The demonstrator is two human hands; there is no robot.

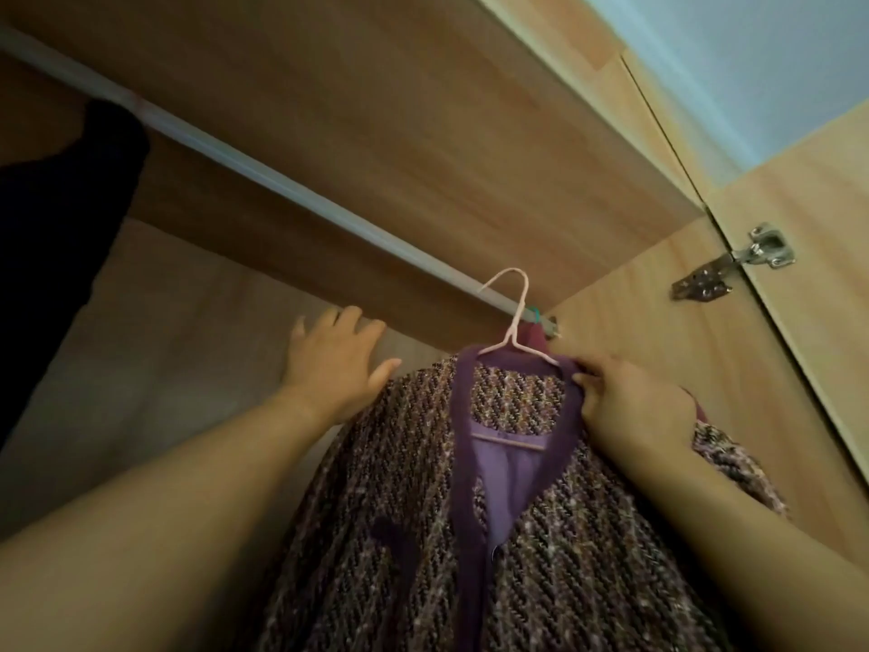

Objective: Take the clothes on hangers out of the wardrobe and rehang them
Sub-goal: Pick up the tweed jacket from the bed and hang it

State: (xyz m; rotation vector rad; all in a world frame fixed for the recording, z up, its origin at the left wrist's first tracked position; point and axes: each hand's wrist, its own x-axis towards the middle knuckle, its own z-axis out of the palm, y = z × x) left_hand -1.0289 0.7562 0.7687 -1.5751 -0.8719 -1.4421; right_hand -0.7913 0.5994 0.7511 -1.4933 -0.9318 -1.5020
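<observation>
Purple tweed cardigan [541, 534] is hung on a pink hanger [510, 317], up at the right end of the wardrobe [705, 369] by the white rail [263, 174]; whether the hook is actually over the rail can't really be told from here. Its collar is gripped by the right hand [630, 407]. The left hand [334, 364] is held open, fingers spread, at the other shoulder. A dark garment [61, 218] is hung far left

Purple-trimmed tweed cardigan [493, 534] in mottled purple-brown, pink hanger [510, 322], white rail [244, 164] — black, perhaps, garment [61, 237].
</observation>
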